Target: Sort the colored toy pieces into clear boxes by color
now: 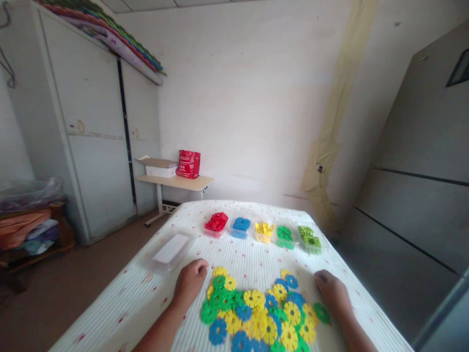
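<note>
A loose pile of notched plastic snowflake discs lies on the table in front of me, mixing yellow discs (pixel 289 336), blue discs (pixel 218 331) and green discs (pixel 208 312). My left hand (pixel 191 279) rests on the tabletop just left of the pile, its fingers curled in and no object showing in them. On the pile's right side, my right hand (pixel 332 292) lies on the table with its fingers curled too, and nothing can be seen in it. A single green disc (pixel 321 313) sits close beside that hand.
Clear tubs line the table's far side, with red pieces (pixel 217 222), blue pieces (pixel 242 225), yellow pieces (pixel 264 230), green pieces (pixel 285 235) and light-green pieces (pixel 309 238). A clear plastic tray (pixel 156 266) with a white sheet (pixel 171 248) lies left. Behind stands a side table (pixel 183 183) with a red bag (pixel 188 164).
</note>
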`<state>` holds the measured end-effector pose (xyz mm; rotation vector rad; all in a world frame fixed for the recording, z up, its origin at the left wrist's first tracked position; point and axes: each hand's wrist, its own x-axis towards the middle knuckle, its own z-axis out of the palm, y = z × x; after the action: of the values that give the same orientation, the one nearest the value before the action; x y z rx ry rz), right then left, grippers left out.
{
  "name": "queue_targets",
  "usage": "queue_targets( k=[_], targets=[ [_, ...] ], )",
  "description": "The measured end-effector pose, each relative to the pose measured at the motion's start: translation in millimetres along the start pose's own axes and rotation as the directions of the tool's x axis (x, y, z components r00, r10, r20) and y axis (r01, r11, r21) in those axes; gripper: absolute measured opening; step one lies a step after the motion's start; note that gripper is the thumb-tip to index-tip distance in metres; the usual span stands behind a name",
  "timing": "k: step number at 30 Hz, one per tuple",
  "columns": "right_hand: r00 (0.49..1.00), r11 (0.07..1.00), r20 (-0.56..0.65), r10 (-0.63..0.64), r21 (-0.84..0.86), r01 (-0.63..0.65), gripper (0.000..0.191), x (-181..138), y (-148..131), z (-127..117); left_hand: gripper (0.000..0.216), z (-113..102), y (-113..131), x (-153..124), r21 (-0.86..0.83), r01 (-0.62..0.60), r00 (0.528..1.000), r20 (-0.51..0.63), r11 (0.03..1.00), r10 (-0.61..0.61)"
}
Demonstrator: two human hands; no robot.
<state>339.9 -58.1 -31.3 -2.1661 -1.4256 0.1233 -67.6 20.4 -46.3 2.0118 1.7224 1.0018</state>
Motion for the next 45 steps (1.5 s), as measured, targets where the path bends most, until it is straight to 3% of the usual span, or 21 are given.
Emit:
queue_targets(
  k=[4,7,12,15,18,25,33,38,45],
  targets=[
    [0.997,0.995,-0.006,0.072,-0.070,-0.072,0.024,-1.3,-6.2,4.2,0.020,-3.2,36.0,-2.5,0.098,-0.024,1.000,-0.002,0.995,0.024],
    [0.995,0.989,0.003,0.102,-0.105,-0.101,0.024,-2.8,-8.8,5.4,0.023,8.2,76.7,-2.5,0.068,-0.106,0.992,0.083,0.992,0.100],
    [0.996,0.992,-0.013,0.084,-0.095,-0.085,0.025,-3.3,-8.2,5.7,0.028,58.0,135.8,1.0,-0.030,-0.265,0.906,0.334,0.964,0.260],
    [0.996,0.992,-0.019,0.084,-0.087,-0.086,0.025,-2.6,-6.8,6.0,0.022,87.4,157.6,2.5,0.016,-0.259,0.885,0.406,0.966,0.230],
    [0.997,0.994,-0.020,0.080,-0.076,-0.081,0.025,-2.0,-6.3,6.0,0.024,104.4,171.7,0.2,0.096,-0.224,0.894,0.417,0.970,0.166],
    [0.997,0.994,-0.031,0.076,-0.073,-0.078,0.024,-2.3,-7.0,5.4,0.027,113.5,182.1,-9.2,0.131,-0.174,0.892,0.442,0.976,0.100],
    [0.994,0.991,-0.013,0.108,-0.078,-0.109,0.025,-2.2,-8.4,5.3,0.015,123.8,156.0,10.5,-0.027,-0.025,0.896,0.443,0.999,0.034],
    [0.993,0.989,-0.013,0.118,-0.092,-0.118,0.025,-2.3,-9.0,5.8,0.018,132.0,155.3,20.0,-0.168,-0.025,0.932,0.352,0.985,0.084],
    [0.995,0.991,-0.018,0.098,-0.090,-0.099,0.024,-3.9,-10.6,3.7,0.034,140.8,179.5,7.3,-0.232,-0.136,0.865,0.447,0.963,0.230]
  ],
)
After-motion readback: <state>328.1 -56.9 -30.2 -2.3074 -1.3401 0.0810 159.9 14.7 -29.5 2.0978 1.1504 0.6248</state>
